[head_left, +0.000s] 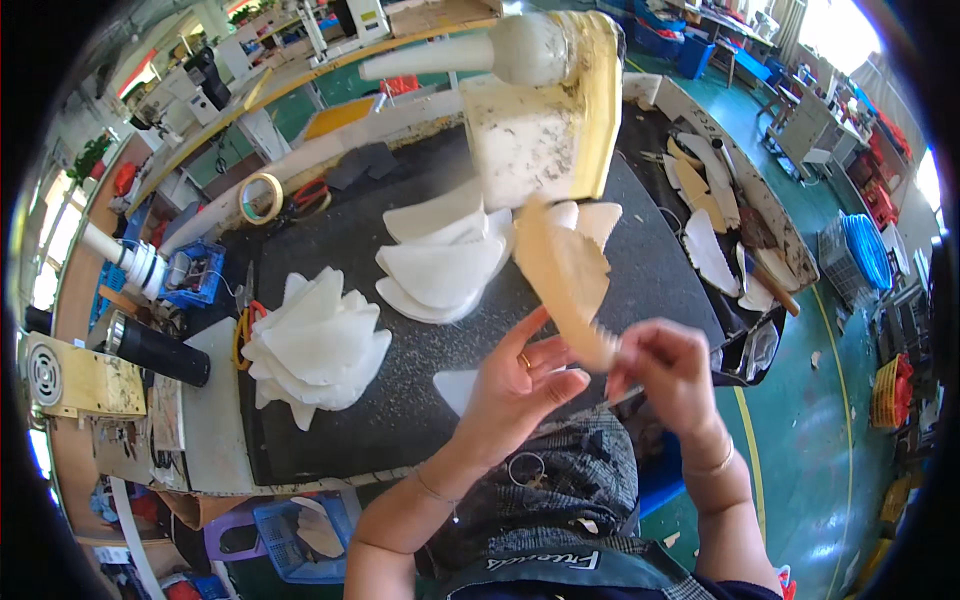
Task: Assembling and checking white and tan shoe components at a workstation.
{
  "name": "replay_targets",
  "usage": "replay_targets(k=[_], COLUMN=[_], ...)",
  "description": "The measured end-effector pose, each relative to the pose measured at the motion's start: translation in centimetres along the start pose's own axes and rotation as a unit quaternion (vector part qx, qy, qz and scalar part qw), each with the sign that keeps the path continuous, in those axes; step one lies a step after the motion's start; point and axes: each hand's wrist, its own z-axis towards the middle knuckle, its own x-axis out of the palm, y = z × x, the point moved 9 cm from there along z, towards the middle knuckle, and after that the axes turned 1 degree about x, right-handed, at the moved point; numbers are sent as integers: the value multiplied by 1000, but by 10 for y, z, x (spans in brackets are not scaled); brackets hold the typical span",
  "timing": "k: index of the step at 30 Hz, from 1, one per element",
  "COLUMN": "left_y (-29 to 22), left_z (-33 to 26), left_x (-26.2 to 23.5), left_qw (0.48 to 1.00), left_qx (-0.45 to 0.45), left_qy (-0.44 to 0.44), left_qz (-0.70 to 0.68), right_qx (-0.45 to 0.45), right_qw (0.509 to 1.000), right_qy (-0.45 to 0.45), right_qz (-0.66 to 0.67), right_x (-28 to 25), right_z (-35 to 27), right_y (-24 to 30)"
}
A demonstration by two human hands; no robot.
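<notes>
In the head view, the right hand [668, 365] pinches the lower end of a tan curved piece [562, 270]; the left hand [508, 392] is loosely spread just beside it, contact unclear. From that piece, a white stack [440, 272] sits at nine o'clock, a farther white pile [318, 348] past eight. The tan piece seems mid-handling, not yet laid down; how many remain, I can't tell.

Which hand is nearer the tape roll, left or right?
Left. The left hand is right of the tape roll and nearer the person; the right hand, pinching the tan piece, is farther right.
</notes>
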Motion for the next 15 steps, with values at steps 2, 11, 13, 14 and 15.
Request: replay_targets(k=[2,11,13,14,15], left_y=[9,-64,-63,-63,-61], left_z=[0,-34,-42,-45,-48], left_x=[-18,8,33,33,36], left_qw=[980,889,773,772,785], left_qx=[-82,249,289,290,273], left_qy=[11,-132,16,15,31], left_qz=[182,360,565,565,556], right_qx=[23,-19,-71,-71,-91], right_qw=[999,994,993,992,991], right_qy=[33,102,83,85,78], right_qz=[6,-17,-54,-53,-65], right_x=[13,38,36,38,41], right_z=[-14,-34,-38,-39,-41], right_y=[-12,0,6,6,11])
